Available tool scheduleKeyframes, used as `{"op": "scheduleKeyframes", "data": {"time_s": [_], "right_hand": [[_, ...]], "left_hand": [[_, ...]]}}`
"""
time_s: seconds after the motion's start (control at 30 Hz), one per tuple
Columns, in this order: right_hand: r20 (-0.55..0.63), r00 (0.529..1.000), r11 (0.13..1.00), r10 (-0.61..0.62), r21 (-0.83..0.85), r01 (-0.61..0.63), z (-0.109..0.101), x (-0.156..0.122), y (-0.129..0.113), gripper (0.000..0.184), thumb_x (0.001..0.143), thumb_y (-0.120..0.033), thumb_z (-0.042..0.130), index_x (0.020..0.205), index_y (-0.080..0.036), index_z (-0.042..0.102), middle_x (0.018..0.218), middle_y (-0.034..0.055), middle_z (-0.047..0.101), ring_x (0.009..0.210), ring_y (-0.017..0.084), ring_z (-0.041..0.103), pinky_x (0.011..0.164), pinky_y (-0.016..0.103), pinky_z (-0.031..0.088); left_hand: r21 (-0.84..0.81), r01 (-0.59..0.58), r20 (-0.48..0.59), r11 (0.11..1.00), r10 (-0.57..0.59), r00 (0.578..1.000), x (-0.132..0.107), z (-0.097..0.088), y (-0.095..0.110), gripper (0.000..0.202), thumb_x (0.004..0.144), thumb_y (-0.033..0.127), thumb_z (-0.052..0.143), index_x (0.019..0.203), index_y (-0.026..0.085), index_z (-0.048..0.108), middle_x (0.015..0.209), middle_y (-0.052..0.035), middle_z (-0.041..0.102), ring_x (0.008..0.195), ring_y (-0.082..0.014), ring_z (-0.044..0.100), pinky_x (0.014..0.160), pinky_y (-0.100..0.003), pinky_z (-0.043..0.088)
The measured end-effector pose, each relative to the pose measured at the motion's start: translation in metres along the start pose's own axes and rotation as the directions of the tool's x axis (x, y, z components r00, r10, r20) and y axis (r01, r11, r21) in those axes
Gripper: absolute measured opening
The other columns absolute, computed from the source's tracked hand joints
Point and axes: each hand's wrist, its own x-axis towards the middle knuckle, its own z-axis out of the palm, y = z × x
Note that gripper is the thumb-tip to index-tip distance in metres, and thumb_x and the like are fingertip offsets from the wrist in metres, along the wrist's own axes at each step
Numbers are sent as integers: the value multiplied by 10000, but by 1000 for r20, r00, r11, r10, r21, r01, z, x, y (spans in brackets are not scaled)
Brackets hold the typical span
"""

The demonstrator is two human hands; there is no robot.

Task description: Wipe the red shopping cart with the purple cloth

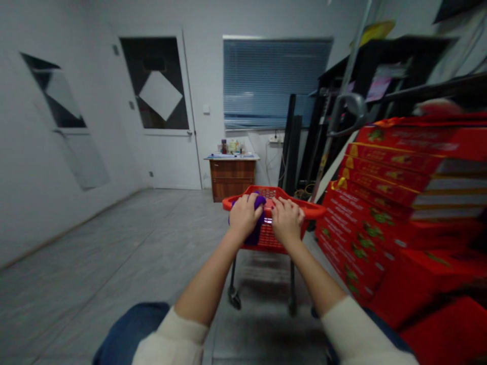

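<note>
Both forearms stretch forward. The left hand [244,217] closes its grip around a purple object [254,234] at the rim of a red plastic shopping cart [314,212]; the right hand [287,220], just beside it, grips that rim, fingers curled over the edge.

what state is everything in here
left grip, closed over purple object
right grip, resting on cart rim
purple object, held against cart rim
red plastic shopping cart, upright on casters
white door, shut
blue window blind, lowered
red cartons, stacked
</note>
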Motion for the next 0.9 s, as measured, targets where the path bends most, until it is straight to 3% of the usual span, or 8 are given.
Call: {"op": "scheduleKeyframes", "data": {"time_s": [0.13,0.2,0.33,0.47,0.57,0.7,0.8,0.9], "right_hand": [[-20,1000,999,-6,34,6,1,-1,2,403,978,-327,376,1278,-240,630,1334,84,614,1226,277,444,1040,459,254],[-44,999,999,1,50,1,3,-2,-1,406,975,-338,373,1268,-241,637,1327,87,616,1227,286,440,1038,471,248],[-79,997,998,16,54,-12,6,-4,-11,411,972,-338,372,1261,-224,641,1315,109,616,1226,305,433,1021,482,255],[-55,998,1000,9,20,-8,5,-6,-10,416,977,-347,371,1274,-211,628,1329,110,605,1230,299,426,1024,469,255],[-43,999,1000,-9,8,9,3,-6,-6,414,980,-350,373,1282,-218,623,1337,103,603,1236,293,427,1030,466,252],[-72,997,1000,-3,23,5,4,-7,-10,404,976,-346,391,1272,-219,633,1322,101,617,1231,296,435,1031,474,253],[-84,996,1000,13,12,-12,6,-8,-17,401,976,-349,394,1260,-209,639,1318,106,618,1233,300,434,1026,468,251],[-83,996,1000,14,-3,-14,6,-9,-19,406,980,-355,385,1259,-201,636,1320,107,614,1236,302,428,1025,463,242]], "left_hand": [[37,74,-69,997,-72,995,-4,-8,-33,287,935,341,520,1186,210,565,1072,-87,640,1025,-234,586,922,-343,443],[43,123,-130,991,-117,985,-6,-9,-40,291,933,330,517,1191,203,564,1092,-96,639,1039,-243,581,930,-355,443],[67,141,-133,988,-131,982,-7,-2,-17,296,938,374,517,1172,203,578,1089,-109,637,1031,-250,582,932,-362,439],[-9,32,-50,999,-32,998,-4,0,-1,304,942,379,518,1187,208,572,1081,-89,647,1021,-229,592,928,-336,442],[-69,-35,-20,997,33,999,-4,-7,-20,296,926,351,545,1187,215,577,1092,-75,656,1031,-224,595,949,-337,439],[-45,93,-107,995,-98,989,-7,-13,-47,311,922,337,542,1197,200,582,1101,-96,650,1047,-244,588,946,-363,441],[11,152,-131,988,-149,980,-9,-9,-35,318,925,350,535,1199,195,587,1103,-111,645,1046,-256,585,942,-376,440],[15,117,-106,993,-115,988,-9,-3,-10,318,934,379,527,1189,200,588,1098,-103,649,1041,-247,586,954,-370,436]]}}
